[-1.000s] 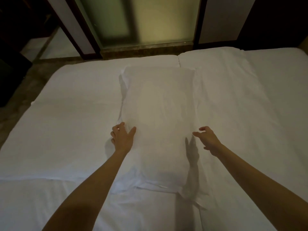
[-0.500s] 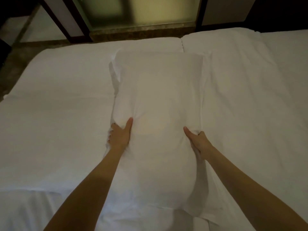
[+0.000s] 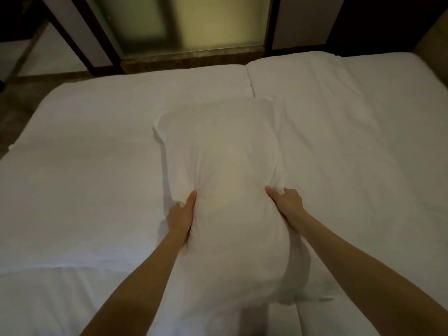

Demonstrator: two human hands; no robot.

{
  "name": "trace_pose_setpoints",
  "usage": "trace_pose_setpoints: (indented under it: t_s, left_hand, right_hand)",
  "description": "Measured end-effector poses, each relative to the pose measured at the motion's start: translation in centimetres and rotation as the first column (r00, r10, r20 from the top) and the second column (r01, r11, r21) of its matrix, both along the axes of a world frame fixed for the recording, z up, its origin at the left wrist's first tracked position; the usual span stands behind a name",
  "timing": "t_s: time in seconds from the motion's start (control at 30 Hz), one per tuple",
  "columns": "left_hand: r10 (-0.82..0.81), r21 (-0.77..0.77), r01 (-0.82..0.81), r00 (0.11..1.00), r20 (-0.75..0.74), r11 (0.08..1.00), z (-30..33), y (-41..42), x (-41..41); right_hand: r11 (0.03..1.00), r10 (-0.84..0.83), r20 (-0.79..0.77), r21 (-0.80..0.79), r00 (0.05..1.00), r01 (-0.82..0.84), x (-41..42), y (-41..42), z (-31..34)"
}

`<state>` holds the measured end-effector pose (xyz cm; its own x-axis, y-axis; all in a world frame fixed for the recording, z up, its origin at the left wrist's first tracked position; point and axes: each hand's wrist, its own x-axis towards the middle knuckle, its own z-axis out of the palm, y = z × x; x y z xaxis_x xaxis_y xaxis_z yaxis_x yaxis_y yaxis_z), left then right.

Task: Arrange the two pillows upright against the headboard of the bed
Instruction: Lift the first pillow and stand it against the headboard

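Note:
A white pillow (image 3: 225, 170) is in the middle of the view, over the white bed (image 3: 84, 166), with its long side running away from me. My left hand (image 3: 181, 217) grips its left edge, thumb on top and fingers hidden underneath. My right hand (image 3: 287, 203) grips its right edge the same way. The pillow bulges between my hands and its near end looks raised off the bed. Only one pillow is in view. No headboard is clearly visible.
The bed's cover shows a seam (image 3: 249, 81) splitting its far edge. Beyond the bed are a frosted glass panel (image 3: 194, 23) with dark frames and a strip of floor (image 3: 21, 93) at the left. A dark area (image 3: 388, 25) lies at the far right.
My hands went from hovering open beside the flat pillow to gripping both its edges. The pillow has come up off the bed and closer to me, bunching between my hands.

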<state>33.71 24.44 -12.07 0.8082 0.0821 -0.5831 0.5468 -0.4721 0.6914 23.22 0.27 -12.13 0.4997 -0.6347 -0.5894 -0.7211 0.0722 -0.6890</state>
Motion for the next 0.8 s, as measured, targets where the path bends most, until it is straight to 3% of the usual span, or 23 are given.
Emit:
trace_pose_setpoints:
  t_s: [0.13,0.43,0.63,0.8]
  left_hand:
    - [0.059,-0.029,-0.060,0.998,-0.038,0.998,2.0,1.1,-5.2]
    - [0.115,-0.056,-0.107,0.978,0.171,0.993,7.9,-1.7,-11.0]
    - [0.214,-0.180,-0.169,0.938,0.273,0.969,10.6,-8.1,-15.9]
    - [0.310,-0.317,-0.215,0.905,0.291,0.924,12.0,-15.9,-22.5]
  right_hand:
    - [0.997,-0.024,0.007,-0.072,1.000,0.025,-4.7,0.6,3.0]
    - [0.949,-0.169,0.185,-0.235,0.968,0.210,-13.4,-0.9,8.4]
    - [0.905,-0.209,0.334,-0.289,0.919,0.311,-18.4,-7.0,11.9]
    - [0.868,-0.114,0.454,-0.386,0.884,0.311,-24.4,-14.9,14.9]
